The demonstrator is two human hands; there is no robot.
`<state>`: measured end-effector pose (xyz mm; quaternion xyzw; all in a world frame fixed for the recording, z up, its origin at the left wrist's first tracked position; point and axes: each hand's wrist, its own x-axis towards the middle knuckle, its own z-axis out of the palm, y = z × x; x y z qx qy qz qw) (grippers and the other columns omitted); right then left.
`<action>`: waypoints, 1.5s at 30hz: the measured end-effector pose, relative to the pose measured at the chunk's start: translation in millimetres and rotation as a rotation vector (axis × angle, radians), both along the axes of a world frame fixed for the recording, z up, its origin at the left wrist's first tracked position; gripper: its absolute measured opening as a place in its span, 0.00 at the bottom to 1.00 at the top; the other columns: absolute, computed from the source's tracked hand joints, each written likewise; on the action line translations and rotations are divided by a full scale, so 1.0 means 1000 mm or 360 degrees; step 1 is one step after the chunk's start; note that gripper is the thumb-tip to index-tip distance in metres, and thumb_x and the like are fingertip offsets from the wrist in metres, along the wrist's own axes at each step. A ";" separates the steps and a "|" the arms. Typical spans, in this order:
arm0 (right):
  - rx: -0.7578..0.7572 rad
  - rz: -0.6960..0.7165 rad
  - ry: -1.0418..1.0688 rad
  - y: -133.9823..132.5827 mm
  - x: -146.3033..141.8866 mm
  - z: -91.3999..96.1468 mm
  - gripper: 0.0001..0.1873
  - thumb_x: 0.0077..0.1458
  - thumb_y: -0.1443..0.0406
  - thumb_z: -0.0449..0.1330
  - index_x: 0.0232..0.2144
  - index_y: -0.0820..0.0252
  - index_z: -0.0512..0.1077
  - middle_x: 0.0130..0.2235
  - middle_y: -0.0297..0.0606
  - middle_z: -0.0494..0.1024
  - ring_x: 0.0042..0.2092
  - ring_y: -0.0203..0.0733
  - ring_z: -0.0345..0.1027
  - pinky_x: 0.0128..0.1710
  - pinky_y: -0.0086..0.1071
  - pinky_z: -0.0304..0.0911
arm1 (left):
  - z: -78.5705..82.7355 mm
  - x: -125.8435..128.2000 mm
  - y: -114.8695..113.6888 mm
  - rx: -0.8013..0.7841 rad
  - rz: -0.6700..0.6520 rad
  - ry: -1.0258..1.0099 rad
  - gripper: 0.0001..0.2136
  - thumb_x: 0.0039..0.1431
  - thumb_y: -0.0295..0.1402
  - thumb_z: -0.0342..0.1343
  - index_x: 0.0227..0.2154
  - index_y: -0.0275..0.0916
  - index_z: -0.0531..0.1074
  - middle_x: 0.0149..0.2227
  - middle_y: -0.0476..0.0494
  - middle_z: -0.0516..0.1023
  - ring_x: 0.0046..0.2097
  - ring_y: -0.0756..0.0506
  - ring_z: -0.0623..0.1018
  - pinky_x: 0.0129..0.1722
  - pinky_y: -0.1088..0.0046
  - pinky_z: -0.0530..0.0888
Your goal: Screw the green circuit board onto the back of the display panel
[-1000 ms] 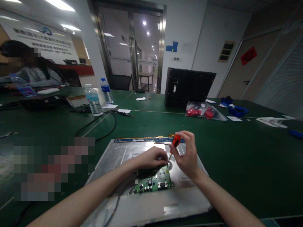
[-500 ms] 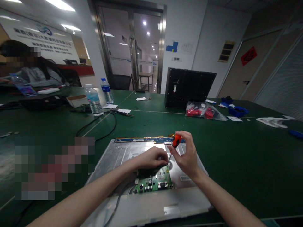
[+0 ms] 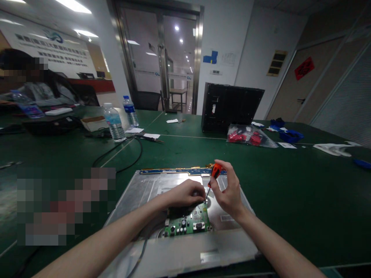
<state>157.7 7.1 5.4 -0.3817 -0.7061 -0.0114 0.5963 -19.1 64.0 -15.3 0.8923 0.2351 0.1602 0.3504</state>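
A red-and-black screwdriver (image 3: 215,173) is in my right hand (image 3: 228,189), held between thumb and fingers with its shaft slanting down to the left. Its tip meets the upper right corner of a green circuit board (image 3: 188,224). My left hand (image 3: 189,192) is closed by the screwdriver's tip, fingers pinched together; whatever they hold, if anything, is hidden. Under both hands lies a flat metal display panel (image 3: 139,189), with a blue circuit strip (image 3: 165,171) along its far edge. A grey cable (image 3: 142,253) runs over the panel's near left part.
Beyond the panel on the green table (image 3: 179,150) stand a black monitor housing (image 3: 232,108) and a plastic bag of red parts (image 3: 249,137). Water bottles (image 3: 114,121), tweezers (image 3: 153,139) and a black cable (image 3: 141,152) lie to the left. A person (image 3: 37,81) sits at far left.
My right thumb and fingers have shifted slightly on the screwdriver's handle, and the handle is turned a little. My left hand stays in place.
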 end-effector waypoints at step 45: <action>0.0053 -0.0038 -0.0011 0.001 0.000 0.000 0.17 0.57 0.63 0.61 0.48 0.55 0.64 0.41 0.39 0.70 0.42 0.45 0.68 0.40 0.39 0.68 | -0.001 -0.001 0.000 0.0072 -0.0010 0.0017 0.03 0.56 0.23 0.58 0.30 0.34 0.76 0.29 0.49 0.77 0.33 0.49 0.75 0.34 0.78 0.68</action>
